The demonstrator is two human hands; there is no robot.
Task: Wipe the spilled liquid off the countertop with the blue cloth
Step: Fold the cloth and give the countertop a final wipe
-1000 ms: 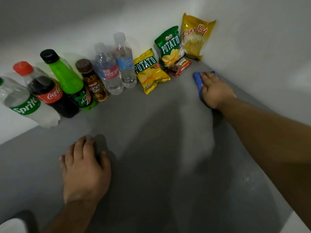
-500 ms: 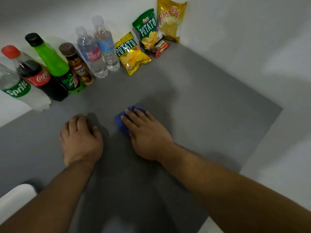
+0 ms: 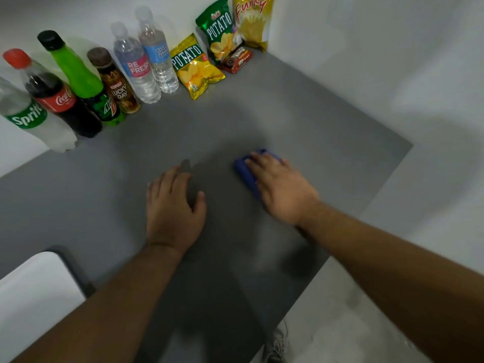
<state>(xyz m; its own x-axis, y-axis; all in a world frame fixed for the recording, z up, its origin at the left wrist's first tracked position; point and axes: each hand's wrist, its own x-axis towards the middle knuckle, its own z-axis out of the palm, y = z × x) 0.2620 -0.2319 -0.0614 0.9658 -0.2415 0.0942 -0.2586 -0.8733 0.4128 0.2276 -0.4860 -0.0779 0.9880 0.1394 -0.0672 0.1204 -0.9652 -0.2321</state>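
Observation:
The blue cloth [image 3: 247, 174] lies bunched on the grey countertop [image 3: 327, 142], near its middle. My right hand [image 3: 281, 188] presses flat on top of it, so only the cloth's left and far edges show. My left hand [image 3: 171, 209] rests palm down on the bare counter a little to the left of the cloth, fingers spread, holding nothing. I cannot make out any liquid on the grey surface; it is dim and shadowed by my arms.
Along the back wall stand several drink bottles, from Sprite [image 3: 34, 119] to a water bottle [image 3: 158, 56], then chip bags [image 3: 196, 68] and a snack bar [image 3: 235, 60] in the corner. The counter ends at the right front edge [image 3: 366, 210]. A white object [image 3: 31, 297] sits at lower left.
My right hand swept the cloth from the far right corner to beside my left hand, then back to the right, to the counter's middle. My left hand stayed flat on the counter.

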